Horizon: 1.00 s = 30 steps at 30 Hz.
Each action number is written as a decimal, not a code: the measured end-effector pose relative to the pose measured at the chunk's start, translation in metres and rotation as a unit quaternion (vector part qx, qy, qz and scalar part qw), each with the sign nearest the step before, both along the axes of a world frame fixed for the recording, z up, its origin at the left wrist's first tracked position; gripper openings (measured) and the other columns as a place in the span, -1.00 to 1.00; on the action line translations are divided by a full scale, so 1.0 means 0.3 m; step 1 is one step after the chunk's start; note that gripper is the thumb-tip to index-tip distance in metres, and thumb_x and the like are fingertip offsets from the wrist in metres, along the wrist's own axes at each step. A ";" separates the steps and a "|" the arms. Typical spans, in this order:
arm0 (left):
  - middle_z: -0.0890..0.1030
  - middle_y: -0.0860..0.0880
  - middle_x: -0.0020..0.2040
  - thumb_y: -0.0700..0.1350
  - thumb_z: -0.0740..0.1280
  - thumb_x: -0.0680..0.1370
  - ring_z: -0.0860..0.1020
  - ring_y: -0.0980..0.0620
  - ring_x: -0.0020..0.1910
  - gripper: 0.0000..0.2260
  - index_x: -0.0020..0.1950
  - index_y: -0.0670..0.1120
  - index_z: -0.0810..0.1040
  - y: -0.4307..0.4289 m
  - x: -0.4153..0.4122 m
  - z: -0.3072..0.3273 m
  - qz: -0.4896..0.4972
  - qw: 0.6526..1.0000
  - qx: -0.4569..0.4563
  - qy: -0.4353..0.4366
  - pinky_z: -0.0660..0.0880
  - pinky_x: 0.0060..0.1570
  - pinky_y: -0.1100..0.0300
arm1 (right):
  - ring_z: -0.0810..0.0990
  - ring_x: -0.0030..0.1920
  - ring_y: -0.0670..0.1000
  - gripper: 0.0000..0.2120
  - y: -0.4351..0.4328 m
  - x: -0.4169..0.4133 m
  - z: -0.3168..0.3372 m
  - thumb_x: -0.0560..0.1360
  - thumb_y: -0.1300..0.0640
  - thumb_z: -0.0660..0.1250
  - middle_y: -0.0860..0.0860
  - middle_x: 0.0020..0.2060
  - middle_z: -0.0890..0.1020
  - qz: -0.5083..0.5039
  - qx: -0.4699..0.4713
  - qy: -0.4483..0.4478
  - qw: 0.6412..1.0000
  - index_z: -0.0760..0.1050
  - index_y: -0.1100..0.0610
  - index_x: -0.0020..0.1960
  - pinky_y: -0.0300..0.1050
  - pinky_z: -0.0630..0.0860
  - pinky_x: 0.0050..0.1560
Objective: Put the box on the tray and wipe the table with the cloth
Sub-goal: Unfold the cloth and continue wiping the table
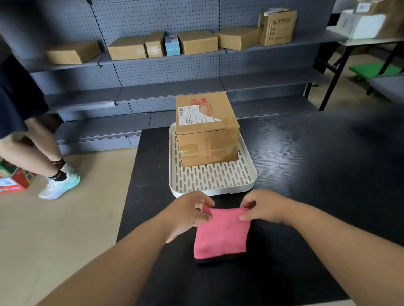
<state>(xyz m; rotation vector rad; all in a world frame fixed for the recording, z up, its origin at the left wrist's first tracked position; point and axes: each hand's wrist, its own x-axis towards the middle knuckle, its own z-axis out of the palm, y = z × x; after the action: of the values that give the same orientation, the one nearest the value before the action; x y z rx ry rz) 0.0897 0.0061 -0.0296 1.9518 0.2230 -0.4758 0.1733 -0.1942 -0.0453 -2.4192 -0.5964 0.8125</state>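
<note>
The box (pixel 207 130) sits on the far half of the tray (pixel 212 178), that step done, while the left hand (pixel 189 214) and right hand (pixel 264 207) pinch the far corners of the folded cloth (pixel 220 233) lying on the near table (pixel 318 168), wiping seemingly still ahead.

Forearms forward, left hand (pixel 189 214) and right hand (pixel 264 207) with fingers (pixel 205 215) pinched on cloth (pixel 220 236)

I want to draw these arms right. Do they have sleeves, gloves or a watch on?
No sleeves show: the left forearm and right forearm are bare right to the picture's edge. The left hand and right hand wear no gloves, and no watch, bracelet or ring can be seen.
</note>
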 end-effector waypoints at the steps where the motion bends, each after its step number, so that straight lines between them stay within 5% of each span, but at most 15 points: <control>1: 0.58 0.04 -0.13 -0.33 0.33 0.46 0.55 0.09 -0.11 -0.75 0.07 -0.06 0.53 0.010 -0.001 0.016 0.003 1.000 0.007 -0.013 0.44 -0.02 0.28 | 0.51 -0.16 -0.21 -0.83 -0.003 0.002 0.021 0.43 0.11 0.42 -0.10 -0.13 0.59 -0.007 0.027 -0.005 1.000 0.61 0.10 0.01 -0.39 0.37 -0.18; 9: 0.61 0.12 -0.02 -0.31 0.37 0.47 0.57 0.17 0.04 -0.73 -0.18 0.09 0.57 0.037 -0.039 0.060 0.016 0.988 0.091 -0.124 0.46 0.09 0.35 | 0.53 -0.09 -0.11 -0.88 -0.018 -0.050 0.130 0.44 0.10 0.40 -0.12 -0.15 0.57 0.069 0.097 -0.230 0.966 0.61 0.08 -0.05 -0.28 0.45 0.00; 16: 0.54 0.24 -0.15 -0.24 0.33 0.47 0.56 0.17 -0.01 -0.72 -0.22 0.17 0.47 0.014 -0.159 -0.070 -0.150 0.965 0.212 -0.043 0.43 -0.05 0.45 | 0.55 0.04 -0.07 -0.73 -0.024 -0.165 -0.016 0.44 0.02 0.39 -0.04 0.07 0.62 0.235 -0.053 -0.097 0.966 0.58 0.05 0.11 -0.15 0.47 0.11; 20: 0.53 0.17 -0.12 -0.19 0.35 0.48 0.55 0.11 -0.03 -0.76 -0.25 0.15 0.45 0.022 -0.175 -0.128 -0.123 0.973 0.194 -0.007 0.42 -0.14 0.41 | 0.51 0.00 -0.13 -0.74 -0.024 -0.177 -0.069 0.42 0.04 0.43 -0.12 -0.02 0.59 0.165 -0.038 -0.008 0.986 0.59 0.04 0.09 -0.21 0.45 0.10; 23: 0.58 -0.01 -0.05 -0.19 0.34 0.50 0.57 0.00 -0.08 -0.94 -0.05 -0.06 0.54 0.035 -0.162 -0.137 -0.021 0.993 0.118 0.012 0.54 -0.06 0.20 | 0.54 0.00 -0.10 -0.82 -0.015 -0.151 -0.076 0.45 0.04 0.41 -0.12 -0.07 0.57 0.034 0.016 0.009 0.999 0.58 0.02 0.03 -0.20 0.47 0.07; 25: 0.56 -0.08 -0.01 -0.19 0.30 0.53 0.58 -0.01 -0.11 -0.87 0.07 -0.12 0.50 0.033 -0.151 -0.139 0.044 0.995 0.080 0.035 0.58 -0.03 0.14 | 0.56 -0.03 -0.09 -0.91 -0.003 -0.141 -0.088 0.46 0.03 0.39 -0.11 -0.08 0.59 -0.040 0.032 -0.006 0.999 0.55 -0.02 -0.05 -0.18 0.49 0.02; 30: 0.53 -0.05 0.03 -0.15 0.24 0.56 0.61 -0.06 -0.06 -0.78 0.21 -0.10 0.43 0.012 -0.125 -0.193 0.101 0.982 0.152 0.040 0.59 0.02 0.02 | 0.56 0.05 -0.04 -0.87 0.051 -0.145 -0.134 0.50 0.03 0.33 -0.04 0.02 0.62 -0.123 0.009 -0.054 0.991 0.54 0.04 0.01 -0.11 0.50 0.12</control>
<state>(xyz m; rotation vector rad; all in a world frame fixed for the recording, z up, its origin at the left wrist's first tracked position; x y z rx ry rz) 0.0524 0.0096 -0.0874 2.1785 0.5690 -0.4041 0.1299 -0.1789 -0.0856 -2.4686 -0.3331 0.5744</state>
